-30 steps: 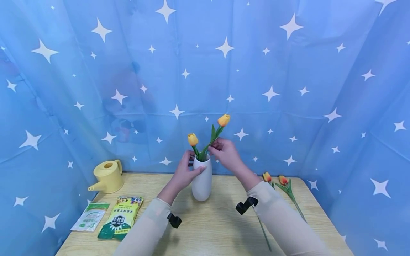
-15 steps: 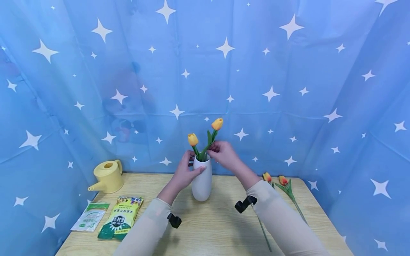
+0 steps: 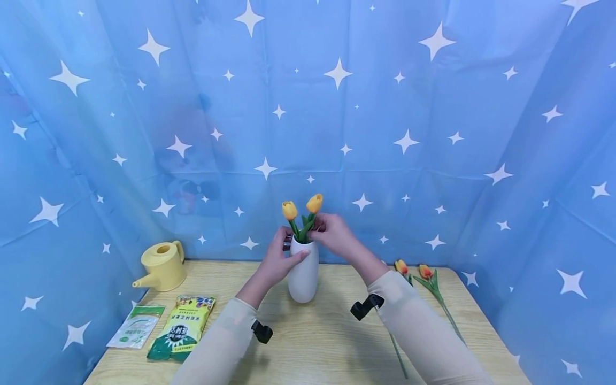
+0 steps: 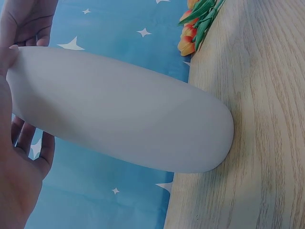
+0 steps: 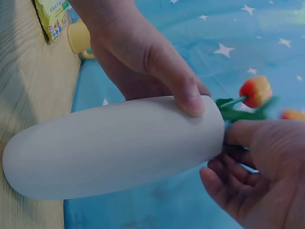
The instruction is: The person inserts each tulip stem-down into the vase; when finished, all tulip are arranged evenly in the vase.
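A white vase [image 3: 304, 275] stands upright on the wooden table. My left hand [image 3: 277, 262] grips it near the rim, thumb across the front and fingers behind, as the right wrist view also shows. One yellow tulip [image 3: 290, 210] stands in the vase, leaning slightly left. At the mouth, my right hand [image 3: 337, 233] pinches the stem of a second yellow tulip [image 3: 314, 203], whose lower end is hidden inside the vase. In the right wrist view, the right hand [image 5: 267, 171] sits right at the rim, its fingertips partly hidden.
Two orange-red tulips lie at the table's right; one tulip [image 3: 425, 271] shows whole leaves, the other [image 3: 401, 266] is partly under the right sleeve. A yellow watering can [image 3: 163, 267], a yellow-green bag [image 3: 183, 326] and a white-green packet [image 3: 137, 326] are at left. Behind hangs a blue star curtain [image 3: 385, 107].
The second tulip has sunk lower into the vase and its bloom has shifted left. My right hand has moved slightly left with it, down to the rim. The left hand stays put.
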{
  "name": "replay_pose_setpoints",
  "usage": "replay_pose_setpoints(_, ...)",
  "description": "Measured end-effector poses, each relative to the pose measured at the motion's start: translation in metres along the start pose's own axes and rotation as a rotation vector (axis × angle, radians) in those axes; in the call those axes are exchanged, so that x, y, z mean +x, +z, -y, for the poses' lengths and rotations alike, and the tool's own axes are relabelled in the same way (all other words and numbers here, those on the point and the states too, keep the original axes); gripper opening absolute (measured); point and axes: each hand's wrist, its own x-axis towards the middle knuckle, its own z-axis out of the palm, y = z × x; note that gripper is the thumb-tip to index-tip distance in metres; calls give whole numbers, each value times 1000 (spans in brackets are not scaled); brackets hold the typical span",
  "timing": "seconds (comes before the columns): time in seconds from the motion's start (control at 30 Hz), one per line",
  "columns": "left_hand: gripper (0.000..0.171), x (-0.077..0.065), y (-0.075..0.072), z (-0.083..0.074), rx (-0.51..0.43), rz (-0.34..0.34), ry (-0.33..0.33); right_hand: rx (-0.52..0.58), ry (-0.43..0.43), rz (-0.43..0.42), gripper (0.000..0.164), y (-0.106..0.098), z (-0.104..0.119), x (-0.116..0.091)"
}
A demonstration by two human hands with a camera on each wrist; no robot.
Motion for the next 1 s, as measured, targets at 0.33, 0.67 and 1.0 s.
replay_pose_setpoints(0.33,60,0,0,-1,-31,-4,-2,34,83,41,49,-12,1,-6)
replay_pose_setpoints(0.67,61,1,1,1,-27,-10,-4,63,98,3,62,-22,-10,-21)
replay_pose_setpoints(1.0,63,0,1,-2,-13,-13,-13,107,126,-80,49,-36,-36,-58)
